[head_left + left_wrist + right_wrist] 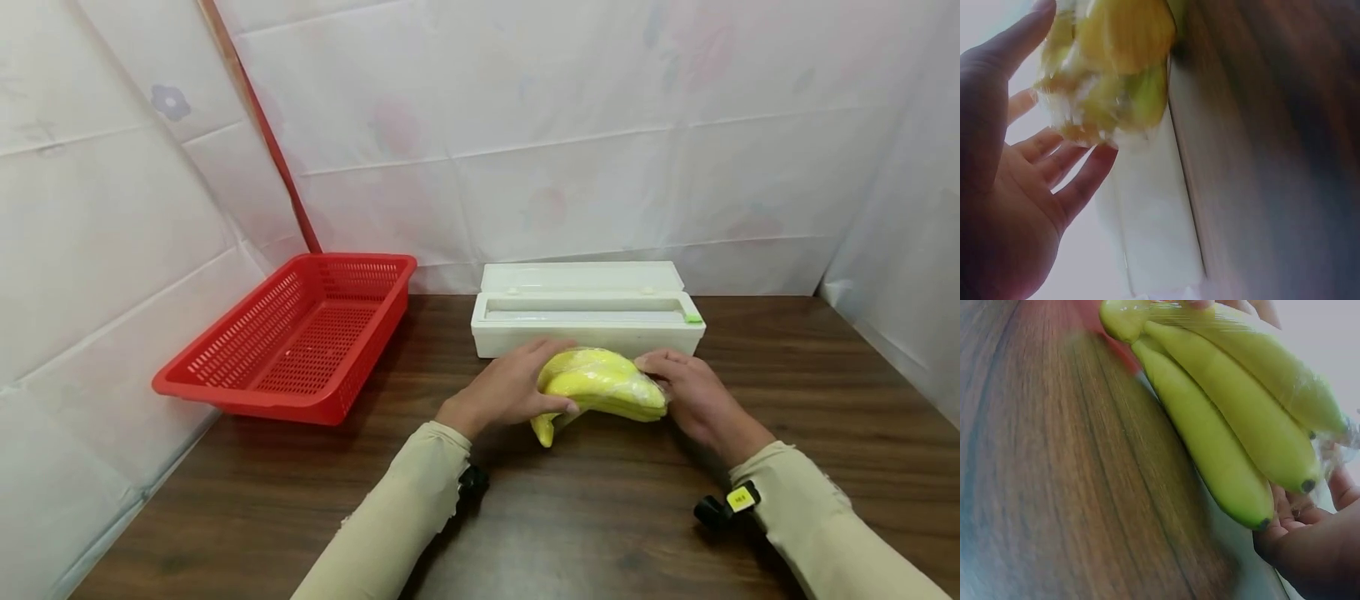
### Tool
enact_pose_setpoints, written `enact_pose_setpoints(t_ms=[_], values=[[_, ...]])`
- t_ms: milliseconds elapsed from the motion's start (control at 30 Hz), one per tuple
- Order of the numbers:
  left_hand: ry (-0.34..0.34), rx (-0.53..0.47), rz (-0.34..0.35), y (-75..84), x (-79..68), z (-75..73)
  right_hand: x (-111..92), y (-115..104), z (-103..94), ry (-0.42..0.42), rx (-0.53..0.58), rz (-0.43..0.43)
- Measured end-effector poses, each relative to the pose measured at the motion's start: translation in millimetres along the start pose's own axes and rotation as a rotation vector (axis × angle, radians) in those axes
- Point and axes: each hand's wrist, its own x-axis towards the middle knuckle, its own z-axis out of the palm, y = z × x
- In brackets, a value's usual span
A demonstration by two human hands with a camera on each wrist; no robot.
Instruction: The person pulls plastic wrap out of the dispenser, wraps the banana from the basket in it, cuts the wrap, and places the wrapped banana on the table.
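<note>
A bunch of yellow bananas [600,379], wrapped in clear plastic film, is held between both hands just above the table. My left hand [510,387] grips the stem end, thumb in front and fingers behind. At the tip end, my right hand [693,400] holds the bunch with its thumb on top. Shiny, crumpled film shows around the banana tips in the right wrist view, where the bananas [1222,419] partly hide my right fingers. Behind the bunch stands a white cling film dispenser [585,340] with its lid raised. The left wrist view is blurred.
A red perforated plastic basket [341,392] stands at the back left of the dark wood table [592,517]. White patterned sheeting [570,167] walls the back and both sides. Each wrist carries a small black strap device [720,508].
</note>
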Motion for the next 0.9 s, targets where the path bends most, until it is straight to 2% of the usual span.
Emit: enact_pose_setpoints(t_ms=[200,367,633,767,900], values=[[-0.001,-0.025,-0.010,-4.7,-1.0,-4.4,-1.2,-0.9,-1.9,0.003,0.016,-0.004],[-0.014,-0.066,0.039,-10.1,-0.6,-5.0,-1.2,-1.7,-3.7,0.010,-0.041,0.002],[-0.048,-0.153,0.060,-18.3,-3.8,-5.7,-2.8,-4.3,-5.8,0.071,-0.171,0.009],[-0.083,-0.218,-0.010,-20.7,-6.3,-7.6,-3.7,-5.8,-7.9,0.069,-0.220,0.007],[-0.092,-0.237,-0.070,-23.9,-8.8,-10.4,-3.9,-7.1,-9.9,0.077,-0.257,0.012]])
